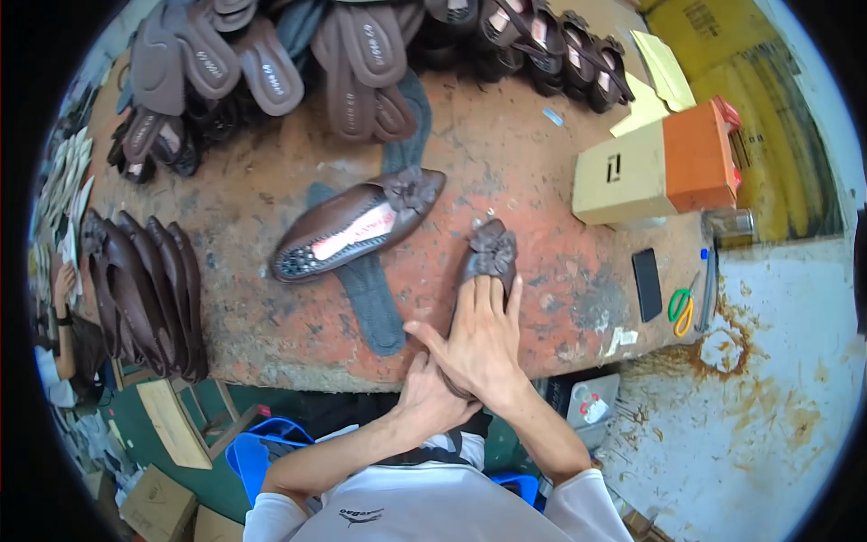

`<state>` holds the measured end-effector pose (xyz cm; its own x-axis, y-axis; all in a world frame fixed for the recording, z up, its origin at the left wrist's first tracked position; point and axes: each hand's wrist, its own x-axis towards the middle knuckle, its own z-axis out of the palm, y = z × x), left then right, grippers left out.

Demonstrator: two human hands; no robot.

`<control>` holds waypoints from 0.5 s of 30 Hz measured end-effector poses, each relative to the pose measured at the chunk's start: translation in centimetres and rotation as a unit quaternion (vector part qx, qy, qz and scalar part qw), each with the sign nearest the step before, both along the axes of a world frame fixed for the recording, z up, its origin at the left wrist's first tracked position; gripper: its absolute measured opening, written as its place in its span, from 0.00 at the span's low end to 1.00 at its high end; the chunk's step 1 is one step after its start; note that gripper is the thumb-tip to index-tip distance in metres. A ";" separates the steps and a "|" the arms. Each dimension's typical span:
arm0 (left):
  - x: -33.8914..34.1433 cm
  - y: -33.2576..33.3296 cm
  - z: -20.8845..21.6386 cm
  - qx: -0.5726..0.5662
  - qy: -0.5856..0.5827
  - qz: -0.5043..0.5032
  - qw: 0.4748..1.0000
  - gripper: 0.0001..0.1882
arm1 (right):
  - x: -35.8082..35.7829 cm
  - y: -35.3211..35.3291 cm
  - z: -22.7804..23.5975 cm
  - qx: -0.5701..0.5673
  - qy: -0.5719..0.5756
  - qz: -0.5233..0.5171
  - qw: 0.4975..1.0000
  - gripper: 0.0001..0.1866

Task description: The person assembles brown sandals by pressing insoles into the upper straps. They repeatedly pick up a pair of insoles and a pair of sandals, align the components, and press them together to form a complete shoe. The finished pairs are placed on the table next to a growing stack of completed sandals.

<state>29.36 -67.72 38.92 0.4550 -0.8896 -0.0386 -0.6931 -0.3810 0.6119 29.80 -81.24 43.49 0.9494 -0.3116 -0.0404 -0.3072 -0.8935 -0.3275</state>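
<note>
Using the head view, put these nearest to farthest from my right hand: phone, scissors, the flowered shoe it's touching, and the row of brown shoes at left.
1. Flowered shoe, touching your right hand.
2. Phone, off to the right.
3. Scissors, just past the phone, farther right.
4. Row of brown shoes, at the table's left side.

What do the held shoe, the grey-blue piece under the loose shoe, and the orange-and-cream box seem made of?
Held shoe: leather or imitation leather, by its smooth brown sheen. Grey-blue piece: perhaps felt or fabric; matte, textured look. Box: probably cardboard, matte, with flat panels.
</note>
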 end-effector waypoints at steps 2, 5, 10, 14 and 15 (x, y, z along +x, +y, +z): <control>-0.1 -0.4 0.3 0.013 -0.007 -0.014 1.000 0.32 | 0.8 -1.5 -0.8 0.010 0.056 -0.032 0.998 0.52; 0.4 0.8 -1.3 -0.124 0.073 0.022 0.989 0.29 | 0.0 -1.8 0.9 0.110 -0.025 0.001 0.994 0.40; 4.2 4.8 2.9 -0.289 0.172 0.030 0.941 0.36 | -6.7 -5.5 5.1 0.275 -0.400 -0.147 0.862 0.18; 3.9 6.0 3.6 -0.385 0.140 0.018 0.912 0.36 | -7.9 -7.9 4.7 0.417 -0.390 -0.254 0.781 0.24; 3.8 6.2 3.7 -0.396 0.132 0.021 0.909 0.36 | -7.3 -7.1 5.1 0.437 -0.358 -0.238 0.790 0.26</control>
<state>33.18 -61.55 42.61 0.5564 -0.6682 0.4939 -0.4781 0.2287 0.8480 22.52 -88.37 48.56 0.6101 -0.7904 0.0557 0.0022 -0.0686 -0.9976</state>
